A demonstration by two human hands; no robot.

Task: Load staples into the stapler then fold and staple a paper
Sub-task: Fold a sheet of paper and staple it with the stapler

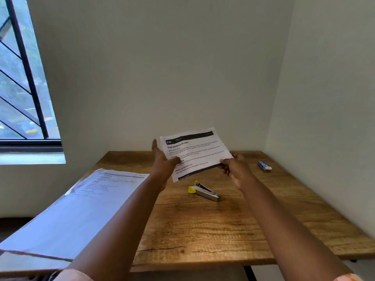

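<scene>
A printed white paper (pixel 195 153), folded to about half size, is held in the air above the back of the wooden table (pixel 213 226). My left hand (pixel 164 162) grips its left edge with the thumb on top. Its lower right corner is pinched by my right hand (pixel 235 169). Below the paper, a silver stapler (pixel 205 192) with a yellow end lies on the table, touched by neither hand. A small blue and white staple box (pixel 264 165) lies at the back right of the table.
A stack of printed sheets (pixel 75 207) covers the table's left side and overhangs its left edge. Walls close off the table at the back and right. A barred window (pixel 22 78) is on the left.
</scene>
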